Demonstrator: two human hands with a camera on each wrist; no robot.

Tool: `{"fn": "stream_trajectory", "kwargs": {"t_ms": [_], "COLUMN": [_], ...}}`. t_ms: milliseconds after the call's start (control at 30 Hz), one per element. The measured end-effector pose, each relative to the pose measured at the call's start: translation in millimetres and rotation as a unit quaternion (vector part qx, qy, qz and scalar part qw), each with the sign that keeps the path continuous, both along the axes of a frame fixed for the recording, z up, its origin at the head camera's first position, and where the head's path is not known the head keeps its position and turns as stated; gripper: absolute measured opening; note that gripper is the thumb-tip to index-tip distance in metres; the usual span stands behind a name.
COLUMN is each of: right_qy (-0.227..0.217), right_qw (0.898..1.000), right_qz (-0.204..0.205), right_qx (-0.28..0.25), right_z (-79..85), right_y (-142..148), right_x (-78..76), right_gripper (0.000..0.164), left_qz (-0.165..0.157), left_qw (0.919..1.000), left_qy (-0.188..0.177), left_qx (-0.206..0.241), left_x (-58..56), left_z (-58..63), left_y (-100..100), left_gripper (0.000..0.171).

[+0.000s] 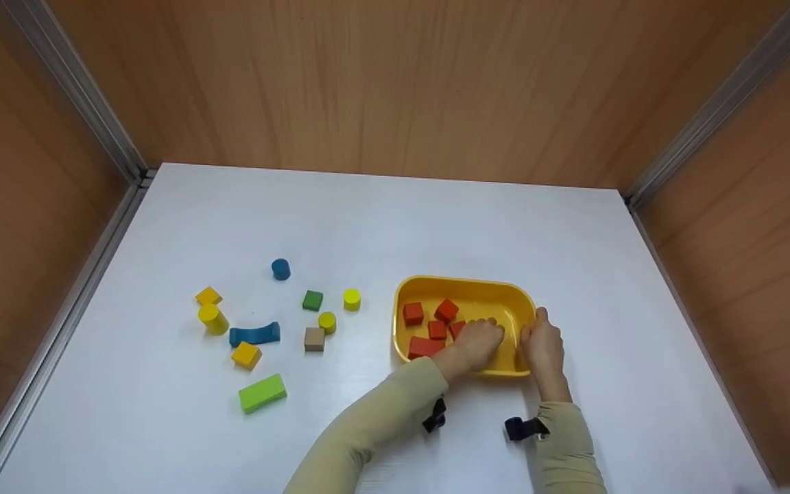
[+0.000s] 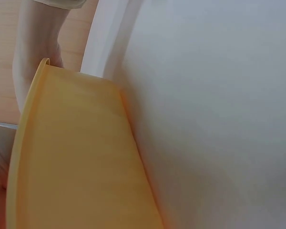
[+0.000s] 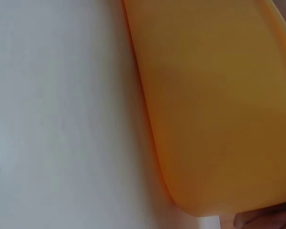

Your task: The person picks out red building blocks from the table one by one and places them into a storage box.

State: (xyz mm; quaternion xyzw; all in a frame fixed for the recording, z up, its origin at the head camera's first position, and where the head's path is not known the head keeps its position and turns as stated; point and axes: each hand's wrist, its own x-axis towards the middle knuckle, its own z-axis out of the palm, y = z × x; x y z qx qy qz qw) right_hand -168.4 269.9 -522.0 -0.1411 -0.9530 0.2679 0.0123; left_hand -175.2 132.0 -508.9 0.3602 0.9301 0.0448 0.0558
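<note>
A yellow tray (image 1: 463,280) stands on the white table, with several red blocks (image 1: 413,313) lying in its left half. My left hand (image 1: 479,343) reaches over the near rim into the tray, close to the red blocks. Its fingers point down and their tips are hidden, so whether they hold a block is not visible. With my right hand (image 1: 544,345) I grip the tray's right rim, thumb to the inside. Both wrist views are mostly filled by the tray's outer wall (image 2: 86,152).
Loose blocks lie left of the tray: a blue cylinder (image 1: 281,269), a blue curved block (image 1: 254,334), a green cube (image 1: 313,300), a light green block (image 1: 262,393), a wooden cube (image 1: 314,339), and several yellow cylinders and blocks (image 1: 213,319). Wood panels (image 1: 381,89) border the table.
</note>
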Motion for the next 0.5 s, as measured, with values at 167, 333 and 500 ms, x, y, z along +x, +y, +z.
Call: {"fn": "stream_trajectory", "kwargs": {"t_ms": [167, 333, 500], "right_qy": [-0.002, -0.008, -0.001], "right_qw": [1.000, 1.000, 0.999], "right_qz": [0.003, 0.007, 0.016], "right_qx": [0.006, 0.018, 0.046], "right_z": [-0.3, 0.8, 2.8], "right_y": [-1, -2, -1], "right_x": [0.0, -0.1, 0.5], "right_gripper": [0.027, 0.029, 0.028], "left_qz": [0.008, 0.017, 0.034], "left_qw": [1.0000, 0.9995, 0.9983], "left_qy": [0.001, 0.021, 0.032], "left_qx": [0.002, 0.016, 0.034], "left_x": [-0.4, 0.0, 2.5], "left_z": [3.2, 11.5, 20.6], "left_y": [-4, -18, -39], "left_gripper": [0.028, 0.037, 0.057]}}
